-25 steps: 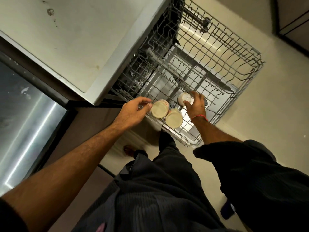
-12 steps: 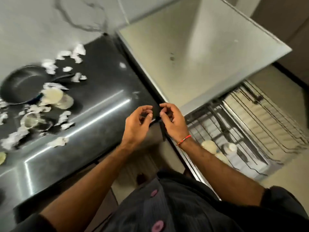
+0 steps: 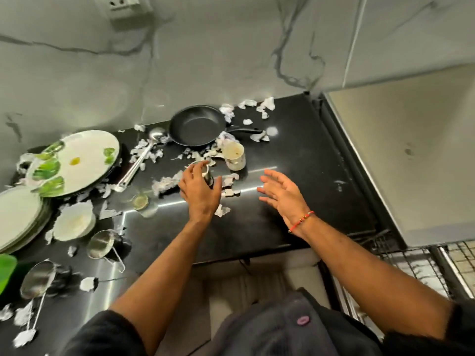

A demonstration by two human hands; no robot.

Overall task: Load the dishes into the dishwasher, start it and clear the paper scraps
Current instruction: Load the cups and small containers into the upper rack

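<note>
Step in hand, as judged: fetching the next cup from the tabletop (image 3: 257,227) for the dishwasher rack (image 3: 416,263), of which only a wire corner shows, low and well to the right of the frying pan (image 3: 198,128). Taking the frying pan as the landmark: the left hand (image 3: 199,191) is below it, its grip curled round a small steel cup (image 3: 205,170) that stands upright among the paper scraps (image 3: 164,183); fingers wrap the far side and the thumb lies on the near side, though whether the cup has left the surface cannot be told. The right hand (image 3: 280,194) hovers below and to the right of the pan with its grip spread wide and holding nothing. A pale mug (image 3: 234,155) stands upright just below the pan's handle, between the two hands and nearer the pan. Left of the pan lie a ladle (image 3: 140,158), a stack of plates (image 3: 74,163) with green leaf print, and lower down small bowls (image 3: 74,222) and steel strainers (image 3: 100,244). Recommendations: close the left grip round the cup's wall rather than its rim, lift straight up so the scraps touching its base fall clear, and check that none cling before loading. The free right hand is well placed to take the pale mug, which appears stained inside; keep it level in case of dregs. Carry both low toward the rack, clear of the pan handle. Risk, in my judgement: scraps carried into the rack.
</note>
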